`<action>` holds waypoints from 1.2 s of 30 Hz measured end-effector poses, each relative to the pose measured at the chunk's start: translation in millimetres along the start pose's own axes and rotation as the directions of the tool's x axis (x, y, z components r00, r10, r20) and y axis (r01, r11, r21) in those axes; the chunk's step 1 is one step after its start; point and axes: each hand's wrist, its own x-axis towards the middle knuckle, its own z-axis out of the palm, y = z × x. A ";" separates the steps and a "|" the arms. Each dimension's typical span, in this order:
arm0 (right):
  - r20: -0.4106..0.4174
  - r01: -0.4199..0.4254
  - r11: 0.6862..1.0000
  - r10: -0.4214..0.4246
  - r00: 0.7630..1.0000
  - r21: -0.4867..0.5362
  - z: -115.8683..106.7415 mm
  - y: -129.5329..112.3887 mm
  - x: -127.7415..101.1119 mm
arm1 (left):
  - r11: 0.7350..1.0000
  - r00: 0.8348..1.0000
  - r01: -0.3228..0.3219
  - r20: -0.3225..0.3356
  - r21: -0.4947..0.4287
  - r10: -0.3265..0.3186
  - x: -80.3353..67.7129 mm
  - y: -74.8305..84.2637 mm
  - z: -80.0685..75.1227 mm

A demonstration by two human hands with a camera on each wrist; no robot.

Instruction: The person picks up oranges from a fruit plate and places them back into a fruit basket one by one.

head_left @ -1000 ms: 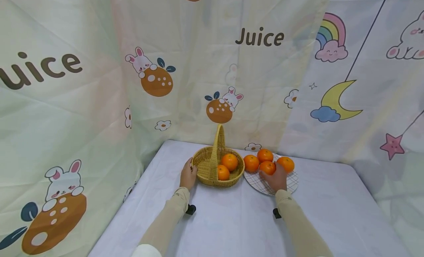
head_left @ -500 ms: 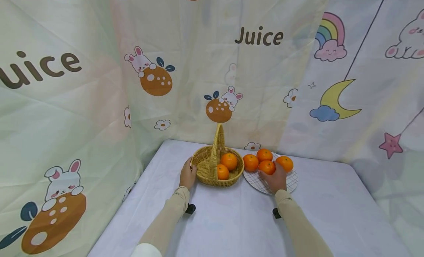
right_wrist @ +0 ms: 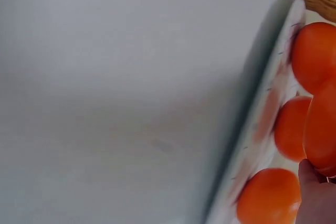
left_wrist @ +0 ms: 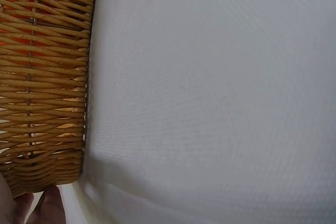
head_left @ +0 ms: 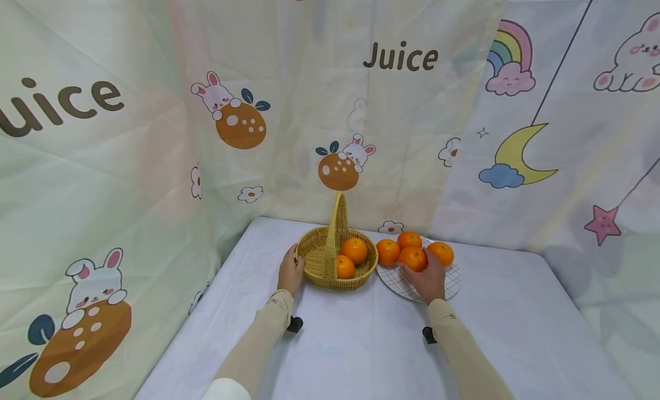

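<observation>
My left hand (head_left: 291, 272) holds the left side of a yellow woven basket (head_left: 312, 257) with a tall arched handle. Two oranges, the nearer one (head_left: 345, 267) and the farther one (head_left: 354, 251), lie in its right half. In the left wrist view, fingertips (left_wrist: 50, 208) show at the end of the basket's wall. Over a round plate (head_left: 396, 283) with a grid pattern, my right hand (head_left: 431, 278) grips an orange (head_left: 412, 259). Three other oranges sit around it, at the left (head_left: 388, 253), back (head_left: 409, 239) and right (head_left: 441, 253). The right wrist view has the gripped orange (right_wrist: 323, 129) overlapping them.
Basket and plate stand side by side near the back of a table with a white cloth (head_left: 356, 342). Printed curtains (head_left: 289, 102) rise right behind the table's back edge and along both sides.
The head view has shifted slightly. My left hand stays at the basket, and my right hand keeps its grip on the orange over the plate, with hardly any movement.
</observation>
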 end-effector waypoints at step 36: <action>0.403 0.298 0.948 -0.317 0.858 0.112 97.7 -152.8 9.7 | 0.999 0.999 -0.032 0.014 0.042 0.031 1.1 1.3 -3.1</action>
